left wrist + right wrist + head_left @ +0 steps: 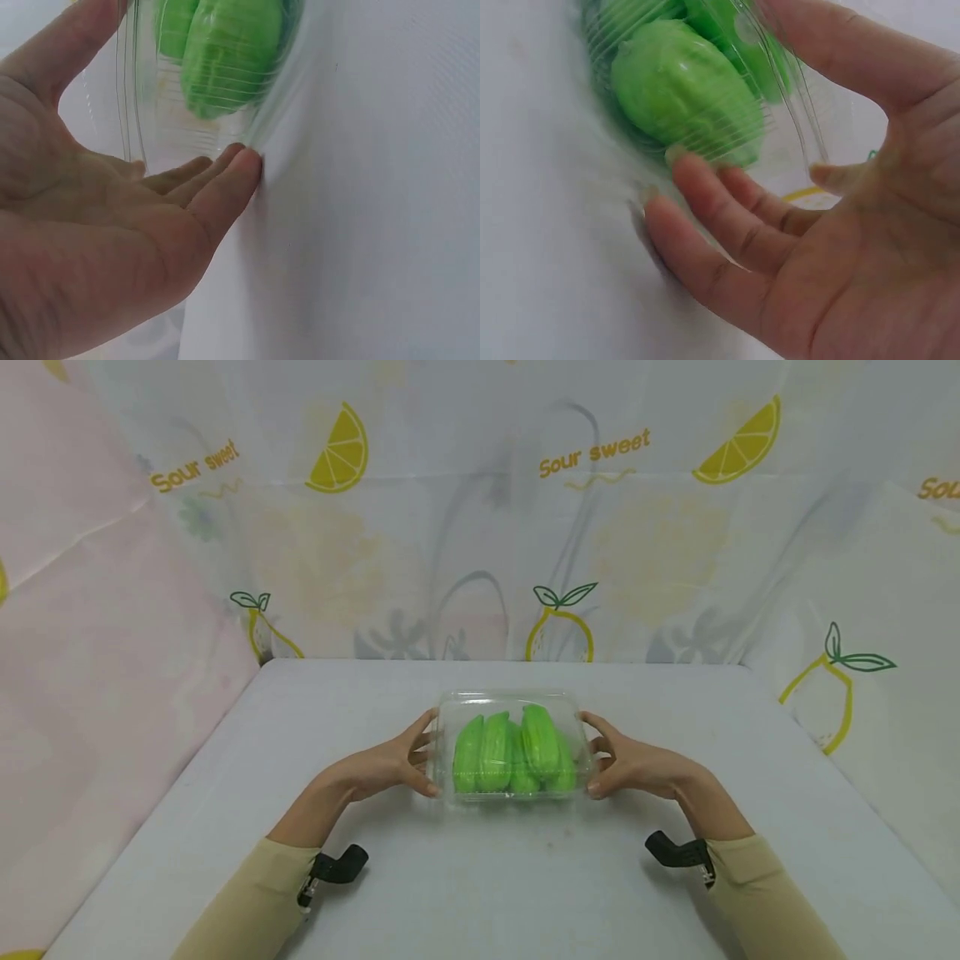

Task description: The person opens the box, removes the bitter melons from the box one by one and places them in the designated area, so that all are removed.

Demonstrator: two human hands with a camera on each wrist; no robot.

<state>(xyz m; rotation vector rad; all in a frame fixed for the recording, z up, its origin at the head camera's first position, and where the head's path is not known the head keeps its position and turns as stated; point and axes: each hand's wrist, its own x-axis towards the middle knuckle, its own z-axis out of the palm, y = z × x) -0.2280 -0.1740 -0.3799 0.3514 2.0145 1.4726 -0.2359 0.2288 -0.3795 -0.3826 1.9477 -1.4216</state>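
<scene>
A clear plastic box [517,697] with a ridged wall stands on the white table, its lid on. Inside lie several long, ridged green fruits or vegetables [495,752], whose kind I cannot tell. My left hand [386,766] grips the box's left end, thumb at the near corner and another finger at the far one. At the opposite end my right hand [637,766] holds it the same way. Close up in the left wrist view, fingertips [244,161] meet the low edge of the wall. The right wrist view has fingertips [679,157] against the ridged side, low by the table.
The white table [480,877] stretches around the box. Behind it hangs a pale cloth [465,527] printed with lemons and lettering, which also runs along both sides. Black wrist-camera mounts [341,864] stick out from the beige sleeves [251,902].
</scene>
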